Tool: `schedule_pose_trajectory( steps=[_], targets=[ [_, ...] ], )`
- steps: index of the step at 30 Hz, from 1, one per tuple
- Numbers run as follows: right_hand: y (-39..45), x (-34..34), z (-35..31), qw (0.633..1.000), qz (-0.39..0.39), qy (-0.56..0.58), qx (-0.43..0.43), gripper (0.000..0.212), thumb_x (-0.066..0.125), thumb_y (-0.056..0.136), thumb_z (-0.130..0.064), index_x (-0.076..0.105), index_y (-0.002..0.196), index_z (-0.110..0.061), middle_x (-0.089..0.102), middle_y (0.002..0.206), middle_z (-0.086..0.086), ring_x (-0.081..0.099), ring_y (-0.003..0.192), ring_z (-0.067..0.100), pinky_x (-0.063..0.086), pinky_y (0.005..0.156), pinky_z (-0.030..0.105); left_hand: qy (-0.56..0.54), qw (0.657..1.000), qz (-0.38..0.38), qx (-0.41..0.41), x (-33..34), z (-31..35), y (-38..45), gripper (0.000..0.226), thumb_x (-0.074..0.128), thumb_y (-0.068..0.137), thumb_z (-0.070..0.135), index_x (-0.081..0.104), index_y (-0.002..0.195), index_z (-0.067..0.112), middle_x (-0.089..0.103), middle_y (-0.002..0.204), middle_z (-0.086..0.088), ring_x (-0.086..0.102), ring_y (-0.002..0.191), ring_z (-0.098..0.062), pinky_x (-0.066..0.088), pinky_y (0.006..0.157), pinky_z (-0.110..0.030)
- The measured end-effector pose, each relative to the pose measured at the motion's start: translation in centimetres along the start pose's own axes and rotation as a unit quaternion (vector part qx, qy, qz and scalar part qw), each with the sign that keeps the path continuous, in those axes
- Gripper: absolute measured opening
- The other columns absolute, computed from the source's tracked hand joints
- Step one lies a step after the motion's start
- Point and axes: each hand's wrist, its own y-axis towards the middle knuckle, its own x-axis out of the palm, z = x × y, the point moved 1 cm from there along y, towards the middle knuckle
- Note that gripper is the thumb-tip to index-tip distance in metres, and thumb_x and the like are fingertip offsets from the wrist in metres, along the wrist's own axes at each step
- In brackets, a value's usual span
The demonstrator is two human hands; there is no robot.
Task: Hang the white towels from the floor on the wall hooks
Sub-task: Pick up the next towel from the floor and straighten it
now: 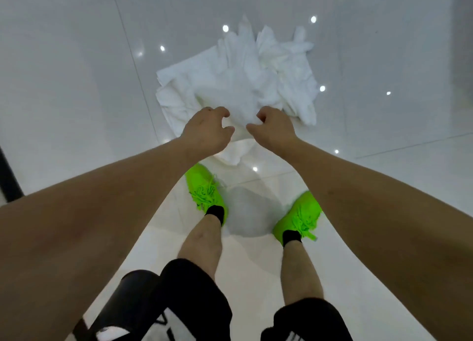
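A heap of white towels (pixel 238 84) is lying crumpled on the glossy tiled floor (pixel 76 59), and everything here is best placed against that heap. The person is standing just on the near side of it, bright green shoes (pixel 206 192) planted apart, the toe of one sitting right beside the heap's nearest fold. Both arms are reaching down over the near edge of the heap: the left hand (pixel 206 130) and the right hand (pixel 273 129) are hovering side by side with fingers loosely curled, and neither is visibly gripping cloth (whether the fingertips are already brushing the top layer cannot be told, white on white). The towels are looking soft, limp and light, likely to sag and unfold when lifted, so taking one by a corner or along a hem at the near edge should separate it from the rest; grabbing the middle would probably drag up several at once. How many towels are making up the heap is hard to judge, since the folds are blending together. No wall hooks are showing anywhere around the heap, and the forearms are covering part of its near side.
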Motion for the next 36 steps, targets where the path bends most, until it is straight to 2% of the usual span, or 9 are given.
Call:
schedule_pose_trajectory(
  steps=[7,11,15,17,19,26,29,33,36],
  targets=[
    [-10.4,-21.5,-3.6,0.994,0.042,0.08,-0.061,0.013,0.068,0.079,-0.019,0.056,0.076,-0.016,0.053,0.074,-0.004,0.052,0.071,0.015,0.042,0.064,0.028,0.061,0.988,0.03,0.141,-8.7,19.7,-6.9,0.061,0.063,0.09,0.028,0.039,0.146,0.024,0.047,0.142,-0.005,0.044,0.13,-0.024,0.038,0.096,-0.029],
    [-17.4,-35.3,-3.9,0.978,0.079,0.166,-0.102,0.015,0.068,0.086,-0.021,0.056,0.078,-0.016,0.052,0.072,-0.006,0.051,0.065,0.01,0.041,0.062,0.023,0.062,0.97,0.024,0.233,-13.3,33.5,-12.2,0.061,0.07,0.083,0.029,0.047,0.139,0.035,0.054,0.136,0.007,0.048,0.124,-0.018,0.043,0.094,-0.03],
    [-24.8,-47.8,-2.2,0.956,0.159,0.204,-0.141,0.024,0.071,0.085,-0.037,0.058,0.076,-0.02,0.054,0.073,-0.006,0.049,0.063,0.009,0.04,0.057,0.022,0.027,0.955,0.031,0.293,-15.1,46.8,-18.0,0.036,0.079,0.078,0.034,0.065,0.11,0.039,0.06,0.091,0.027,0.059,0.094,-0.004,0.042,0.074,-0.018],
    [-29.0,-53.4,-0.4,0.95,0.191,0.194,-0.155,0.031,0.077,0.078,-0.046,0.058,0.074,-0.021,0.053,0.071,-0.006,0.047,0.06,0.007,0.037,0.053,0.02,0.028,0.946,0.06,0.317,-15.2,53.2,-20.9,0.018,0.08,0.076,0.034,0.063,0.08,0.036,0.059,0.074,0.02,0.057,0.073,-0.001,0.04,0.059,-0.016],
    [-33.2,-58.4,1.9,0.952,0.212,0.156,-0.157,0.041,0.084,0.068,-0.048,0.062,0.08,-0.015,0.057,0.072,-0.004,0.052,0.062,0.008,0.04,0.054,0.022,0.056,0.925,0.109,0.359,-15.1,59.1,-23.7,0.013,0.074,0.076,0.031,0.063,0.069,0.028,0.06,0.07,0.009,0.057,0.068,-0.012,0.044,0.057,-0.023],
    [-42.0,-71.0,11.7,0.934,0.343,0.059,-0.08,0.01,0.078,0.073,-0.021,0.069,0.069,-0.02,0.064,0.071,-0.003,0.062,0.069,0.014,0.045,0.052,0.028,0.127,0.836,0.22,0.487,-15.1,77.0,-31.6,0.004,0.062,0.079,0.035,0.063,0.078,0.032,0.063,0.079,0.01,0.06,0.079,-0.015,0.053,0.069,-0.034],
    [-43.9,-74.7,15.5,0.909,0.416,0.015,-0.032,0.011,0.068,0.085,-0.021,0.072,0.077,-0.014,0.068,0.077,0.005,0.064,0.075,0.022,0.055,0.065,0.042,0.124,0.809,0.259,0.513,-15.2,82.8,-32.5,0.006,0.056,0.078,0.035,0.061,0.081,0.035,0.063,0.083,0.009,0.058,0.082,-0.017,0.048,0.068,-0.032],
    [-46.0,-79.3,20.9,0.839,0.537,0.082,-0.002,0.007,0.067,0.088,-0.025,0.072,0.085,-0.03,0.066,0.079,-0.009,0.061,0.074,0.011,0.049,0.06,0.029,0.09,0.786,0.298,0.535,-15.3,89.7,-32.1,0.006,0.053,0.078,0.035,0.059,0.08,0.037,0.061,0.082,0.012,0.056,0.082,-0.018,0.039,0.062,-0.029],
    [-47.3,-83.0,24.7,0.825,0.558,0.055,0.068,0.008,0.066,0.086,-0.026,0.068,0.078,-0.025,0.064,0.074,-0.005,0.06,0.07,0.015,0.048,0.058,0.028,0.041,0.778,0.318,0.54,-15.3,95.6,-31.9,0.007,0.049,0.077,0.031,0.056,0.078,0.033,0.06,0.081,0.01,0.055,0.077,-0.02,0.04,0.06,-0.03]
  ],
)
